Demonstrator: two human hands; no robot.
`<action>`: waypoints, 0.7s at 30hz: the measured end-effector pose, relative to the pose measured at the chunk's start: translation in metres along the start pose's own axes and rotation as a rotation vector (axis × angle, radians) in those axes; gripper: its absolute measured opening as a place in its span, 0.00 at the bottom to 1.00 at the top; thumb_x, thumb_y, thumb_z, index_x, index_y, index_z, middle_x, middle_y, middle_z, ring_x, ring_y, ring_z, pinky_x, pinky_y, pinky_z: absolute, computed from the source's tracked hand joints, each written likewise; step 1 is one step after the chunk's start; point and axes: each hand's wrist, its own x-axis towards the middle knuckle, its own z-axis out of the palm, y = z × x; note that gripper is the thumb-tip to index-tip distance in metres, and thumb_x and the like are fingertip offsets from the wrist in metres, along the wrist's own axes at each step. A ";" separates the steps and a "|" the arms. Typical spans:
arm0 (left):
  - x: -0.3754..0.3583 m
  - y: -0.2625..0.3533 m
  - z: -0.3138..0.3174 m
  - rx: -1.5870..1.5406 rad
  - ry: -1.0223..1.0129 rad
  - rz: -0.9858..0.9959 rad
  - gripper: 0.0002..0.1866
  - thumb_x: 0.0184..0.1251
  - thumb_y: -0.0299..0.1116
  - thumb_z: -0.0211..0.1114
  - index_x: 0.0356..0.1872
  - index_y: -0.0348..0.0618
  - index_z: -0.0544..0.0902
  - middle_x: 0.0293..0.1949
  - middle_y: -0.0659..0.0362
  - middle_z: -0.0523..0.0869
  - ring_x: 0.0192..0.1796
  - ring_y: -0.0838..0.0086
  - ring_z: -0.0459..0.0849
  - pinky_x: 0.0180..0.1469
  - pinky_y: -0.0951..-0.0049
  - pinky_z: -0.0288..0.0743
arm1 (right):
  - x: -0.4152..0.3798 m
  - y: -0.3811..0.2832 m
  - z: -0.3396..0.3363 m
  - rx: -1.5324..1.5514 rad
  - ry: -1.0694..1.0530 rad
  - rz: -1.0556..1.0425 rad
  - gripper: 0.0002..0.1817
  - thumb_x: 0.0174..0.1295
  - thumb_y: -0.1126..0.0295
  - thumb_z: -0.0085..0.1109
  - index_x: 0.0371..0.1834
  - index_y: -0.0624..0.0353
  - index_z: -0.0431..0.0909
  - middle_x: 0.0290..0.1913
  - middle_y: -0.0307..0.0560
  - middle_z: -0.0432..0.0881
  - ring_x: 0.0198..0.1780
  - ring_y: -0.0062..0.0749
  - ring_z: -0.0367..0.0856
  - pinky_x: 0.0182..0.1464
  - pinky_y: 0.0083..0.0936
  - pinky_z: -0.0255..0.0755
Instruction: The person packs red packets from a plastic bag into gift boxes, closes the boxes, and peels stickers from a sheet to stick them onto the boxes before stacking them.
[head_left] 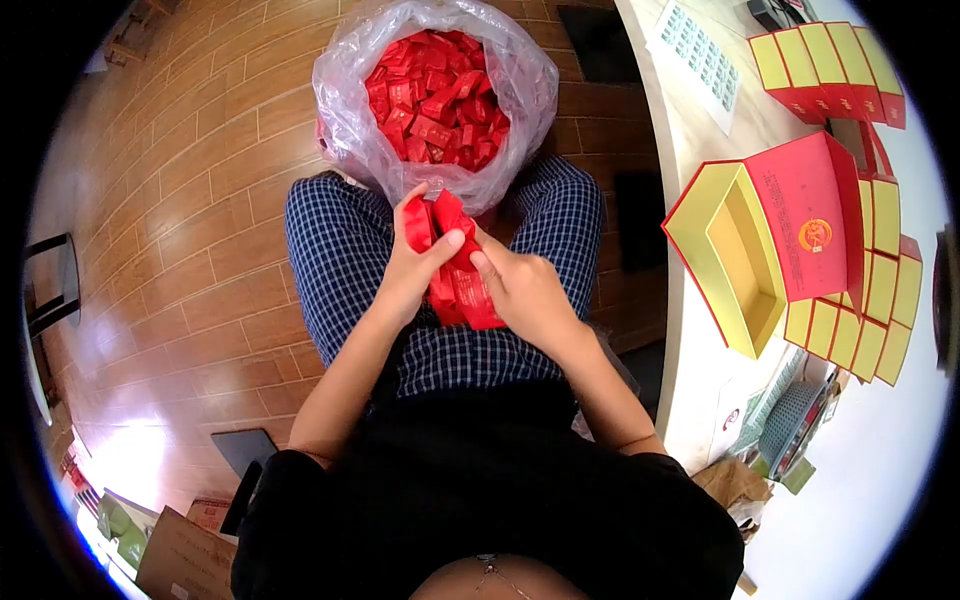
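Over my lap, my left hand (412, 262) is closed around several small red foil packets (447, 210), its thumb pressed across them. My right hand (522, 292) pinches the same bunch from the other side, thumb and fingers at its edge. More red packets (465, 298) hang or lie just below the hands against my checked trousers. Beyond my knees stands a clear plastic bag (342, 95) with its mouth wide apart, full of similar red packets (432, 130).
To the right, a white table (690, 380) carries an opened red and yellow gift box (745, 270), stacked boxes (825, 65), a sticker sheet (695, 55) and a grey basket (785, 425). Cardboard boxes (185, 560) stand on the wooden floor (200, 250) at lower left.
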 end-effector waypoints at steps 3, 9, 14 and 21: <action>0.006 -0.004 -0.004 -0.040 -0.006 -0.066 0.40 0.64 0.35 0.68 0.72 0.46 0.55 0.63 0.54 0.68 0.64 0.67 0.70 0.67 0.65 0.64 | 0.006 0.002 -0.011 0.269 -0.091 0.122 0.17 0.72 0.63 0.47 0.56 0.62 0.76 0.28 0.63 0.80 0.30 0.56 0.82 0.35 0.39 0.76; 0.013 -0.019 -0.014 -0.189 0.076 -0.178 0.33 0.67 0.36 0.62 0.69 0.45 0.57 0.59 0.54 0.72 0.58 0.67 0.76 0.57 0.67 0.74 | 0.007 0.020 -0.023 0.711 -0.170 0.377 0.16 0.71 0.63 0.50 0.36 0.67 0.76 0.26 0.37 0.78 0.31 0.15 0.72 0.37 0.22 0.70; -0.001 -0.018 -0.014 -0.190 -0.048 -0.313 0.34 0.66 0.33 0.64 0.70 0.48 0.57 0.60 0.54 0.72 0.61 0.68 0.74 0.59 0.67 0.73 | 0.010 0.031 -0.021 0.233 0.063 0.355 0.13 0.68 0.67 0.49 0.35 0.68 0.77 0.32 0.61 0.80 0.33 0.50 0.81 0.38 0.37 0.72; -0.011 -0.019 0.009 -0.029 -0.078 -0.228 0.42 0.62 0.35 0.70 0.72 0.47 0.54 0.64 0.52 0.68 0.66 0.68 0.68 0.68 0.66 0.63 | 0.017 0.024 -0.002 0.340 0.029 0.312 0.19 0.70 0.63 0.50 0.53 0.67 0.78 0.42 0.61 0.79 0.47 0.54 0.79 0.53 0.38 0.72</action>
